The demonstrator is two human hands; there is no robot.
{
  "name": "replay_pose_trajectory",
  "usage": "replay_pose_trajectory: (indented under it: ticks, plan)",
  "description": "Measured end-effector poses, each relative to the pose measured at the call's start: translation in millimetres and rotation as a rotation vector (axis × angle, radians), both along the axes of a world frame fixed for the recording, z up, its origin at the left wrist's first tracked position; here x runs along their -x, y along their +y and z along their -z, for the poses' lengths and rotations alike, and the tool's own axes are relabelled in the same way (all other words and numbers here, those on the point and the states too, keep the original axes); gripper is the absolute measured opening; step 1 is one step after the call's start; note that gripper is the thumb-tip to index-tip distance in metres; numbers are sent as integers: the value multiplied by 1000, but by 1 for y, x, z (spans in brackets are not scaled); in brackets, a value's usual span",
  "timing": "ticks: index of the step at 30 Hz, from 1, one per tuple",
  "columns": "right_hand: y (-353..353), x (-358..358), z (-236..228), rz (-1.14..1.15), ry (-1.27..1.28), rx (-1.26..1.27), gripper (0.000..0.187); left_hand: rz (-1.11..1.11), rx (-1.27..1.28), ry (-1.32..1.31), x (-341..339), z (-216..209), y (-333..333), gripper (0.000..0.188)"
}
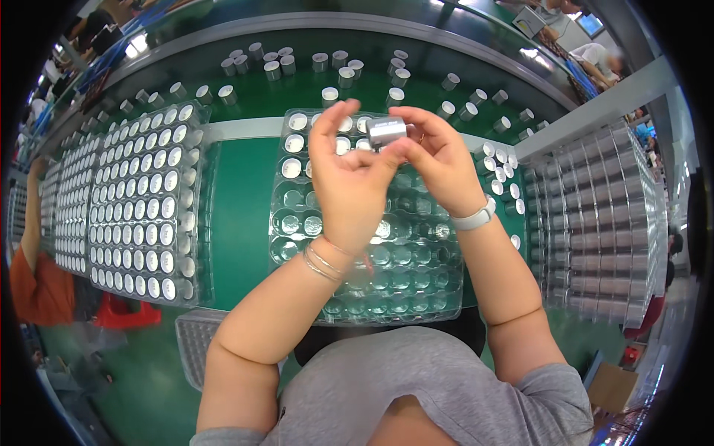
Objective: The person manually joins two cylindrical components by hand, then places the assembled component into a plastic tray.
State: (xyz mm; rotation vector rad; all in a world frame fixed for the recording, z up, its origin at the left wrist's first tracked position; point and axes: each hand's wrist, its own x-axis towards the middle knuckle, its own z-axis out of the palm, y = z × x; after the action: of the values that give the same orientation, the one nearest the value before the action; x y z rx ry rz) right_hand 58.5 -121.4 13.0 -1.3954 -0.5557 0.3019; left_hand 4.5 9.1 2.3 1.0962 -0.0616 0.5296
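Above a clear plastic tray (286,260), a silver metal cylinder (387,132) with dark print lies sideways in the fingers of my right hand (446,160). My right thumb and fingers close on its right end. My left hand (343,175) is just left of it, with its upper fingers raised and apart and its thumb reaching toward the cylinder's underside. Whether that thumb touches the cylinder is hard to see. The tray's far rows hold white-topped cylinders (292,168), partly hidden by my hands; its nearer pockets show no cylinders.
Trays full of white-topped cylinders (134,234) stand on the left. Loose cylinders (346,76) are scattered on the green conveyor (297,93) beyond a metal rail. More loose cylinders (500,165) are right of the tray, beside a tall stack of clear trays (587,223). A co-worker's arm (31,223) shows far left.
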Motion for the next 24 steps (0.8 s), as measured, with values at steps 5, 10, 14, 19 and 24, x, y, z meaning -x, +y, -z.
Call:
replay_pose_trajectory:
  ticks: [5,10,14,19,24]
  plan:
    - [8,-10,23,25,-433,406,42,-303,-735,-414,5,10,0,55]
    - [38,0,37,-25,-738,627,49,-136,-738,-624,18,7,-14,36]
    - [60,-59,25,117,-699,647,42,-104,-731,-627,17,-3,-9,31]
    - [109,-174,43,346,-931,894,48,-153,-692,-600,9,-1,-4,35]
    - [156,-239,61,101,-699,1231,56,-219,-688,-575,7,3,0,34]
